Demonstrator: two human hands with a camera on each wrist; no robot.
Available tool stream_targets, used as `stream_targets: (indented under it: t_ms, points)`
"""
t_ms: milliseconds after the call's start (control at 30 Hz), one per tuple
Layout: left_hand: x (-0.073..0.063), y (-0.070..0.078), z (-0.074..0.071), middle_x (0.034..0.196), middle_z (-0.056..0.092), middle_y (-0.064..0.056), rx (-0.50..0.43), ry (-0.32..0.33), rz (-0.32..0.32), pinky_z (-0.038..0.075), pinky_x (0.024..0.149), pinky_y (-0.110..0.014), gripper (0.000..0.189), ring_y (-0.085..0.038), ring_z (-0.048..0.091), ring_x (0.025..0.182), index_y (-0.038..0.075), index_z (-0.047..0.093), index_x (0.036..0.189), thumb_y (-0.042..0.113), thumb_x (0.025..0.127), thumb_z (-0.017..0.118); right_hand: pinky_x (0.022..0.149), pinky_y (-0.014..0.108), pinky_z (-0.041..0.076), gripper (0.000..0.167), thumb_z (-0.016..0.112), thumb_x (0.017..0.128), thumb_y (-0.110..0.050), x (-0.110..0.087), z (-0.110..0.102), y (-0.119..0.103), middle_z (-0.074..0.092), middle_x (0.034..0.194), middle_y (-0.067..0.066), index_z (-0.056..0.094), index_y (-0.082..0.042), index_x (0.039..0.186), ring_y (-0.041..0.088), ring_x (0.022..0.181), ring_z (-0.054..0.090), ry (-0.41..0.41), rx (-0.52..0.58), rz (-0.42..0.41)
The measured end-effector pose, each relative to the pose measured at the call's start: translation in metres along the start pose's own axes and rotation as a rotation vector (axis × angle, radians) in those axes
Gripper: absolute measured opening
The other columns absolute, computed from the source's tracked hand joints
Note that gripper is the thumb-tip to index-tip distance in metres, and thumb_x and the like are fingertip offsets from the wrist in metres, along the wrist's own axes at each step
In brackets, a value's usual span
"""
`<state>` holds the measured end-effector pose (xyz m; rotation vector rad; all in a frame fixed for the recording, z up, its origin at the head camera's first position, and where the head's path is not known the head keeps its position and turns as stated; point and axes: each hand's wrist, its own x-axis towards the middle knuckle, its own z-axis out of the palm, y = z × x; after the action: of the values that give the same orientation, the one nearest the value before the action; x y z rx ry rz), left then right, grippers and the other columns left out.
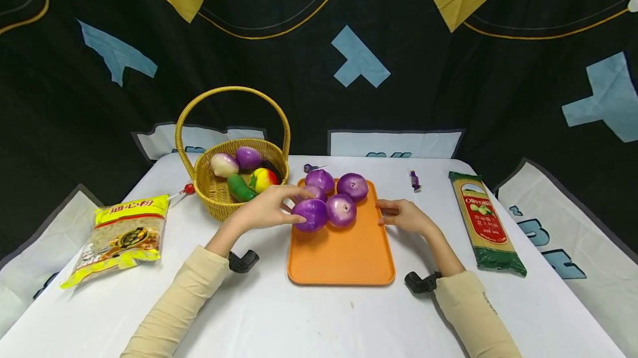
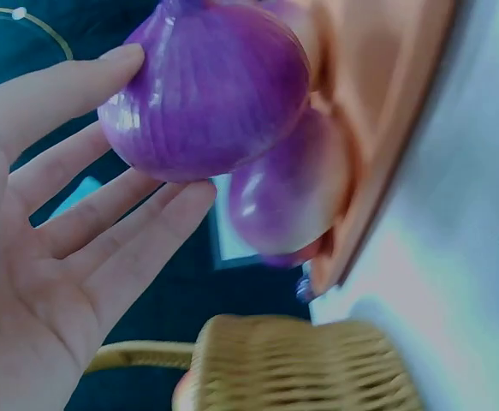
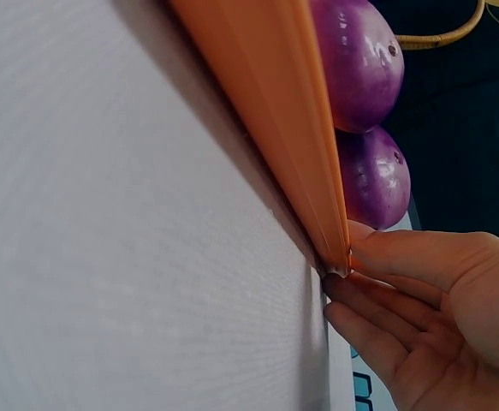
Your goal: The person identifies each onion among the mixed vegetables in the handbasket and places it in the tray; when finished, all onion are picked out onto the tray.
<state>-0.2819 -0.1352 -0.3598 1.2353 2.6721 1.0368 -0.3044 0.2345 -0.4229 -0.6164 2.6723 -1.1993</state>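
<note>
My left hand (image 1: 269,206) grips a purple onion (image 1: 311,216) between thumb and fingers, over the left side of an orange tray (image 1: 344,258). The left wrist view shows the thumb on one side of this onion and the fingertips along its other side. Several more purple onions (image 1: 341,211) sit together on the far half of the tray. At the tray's right edge, my right hand (image 1: 406,215) pinches the rim, its thumb over the top and fingers beneath, as the right wrist view shows.
A wicker basket (image 1: 214,203) with a tall handle holds several vegetables at the back left. A yellow food packet (image 1: 129,233) lies at the left, a pasta bag (image 1: 485,219) at the right. Behind the tray is a small purple-wrapped candy (image 1: 415,180). A black cloth hangs behind the table.
</note>
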Motion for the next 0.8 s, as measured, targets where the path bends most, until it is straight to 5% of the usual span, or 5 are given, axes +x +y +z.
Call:
stream_targets:
  t_ms: [400, 600, 800]
  points:
    - [0.005, -0.011, 0.02, 0.133, 0.057, -0.009, 0.07, -0.064, -0.041, 0.054, 0.084, -0.03, 0.051, -0.018, 0.06, 0.108, 0.01, 0.054, 0.137, 0.023, 0.09, 0.07, 0.102, 0.045, 0.041, 0.05, 0.066, 0.091, -0.008, -0.002, 0.0, -0.001, 0.049, 0.137, 0.025, 0.049, 0.01, 0.134, 0.038, 0.121, 0.052, 0.004, -0.002, -0.004]
    - [0.0, -0.009, 0.009, 0.138, 0.053, -0.008, 0.049, -0.049, -0.049, 0.054, 0.085, -0.033, 0.053, -0.025, 0.056, 0.117, 0.011, 0.051, 0.14, 0.024, 0.091, 0.069, 0.102, 0.046, 0.041, 0.049, 0.065, 0.091, -0.007, 0.0, 0.0, -0.001, 0.048, 0.138, 0.026, 0.048, 0.011, 0.134, 0.038, 0.122, 0.052, -0.008, 0.004, -0.016]
    - [-0.007, -0.003, -0.015, 0.12, 0.062, -0.005, 0.103, 0.041, -0.022, 0.052, 0.087, -0.038, 0.048, -0.024, 0.058, 0.102, 0.011, 0.057, 0.134, 0.028, 0.09, 0.069, 0.102, 0.046, 0.041, 0.05, 0.065, 0.091, -0.006, 0.0, 0.0, -0.003, 0.048, 0.137, 0.026, 0.048, 0.011, 0.134, 0.038, 0.122, 0.052, -0.006, 0.006, -0.018]
